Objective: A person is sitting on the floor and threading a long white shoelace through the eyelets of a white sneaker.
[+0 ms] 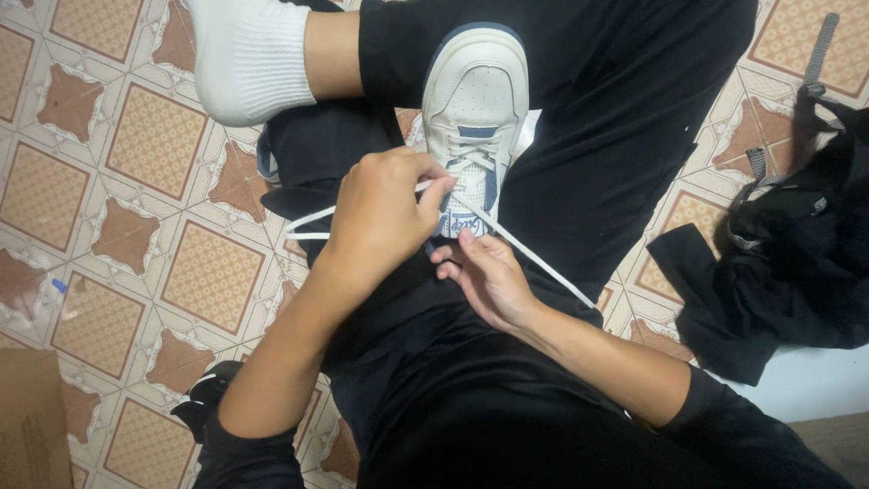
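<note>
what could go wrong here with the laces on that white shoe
The left hand covers the lace crossing on the white shoe, so a loop may slip unseen. The right hand only pinches its lace lightly near the tongue; tension could drop and the lacing loosen. The shoe rests on the lap, unsupported, and may tip when pulled.

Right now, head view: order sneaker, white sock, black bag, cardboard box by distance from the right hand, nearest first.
1. Sneaker: just above the right hand, lace touching its fingers.
2. Black bag: on the tiles, off to the right.
3. White sock: upper left.
4. Cardboard box: bottom-left corner.
</note>
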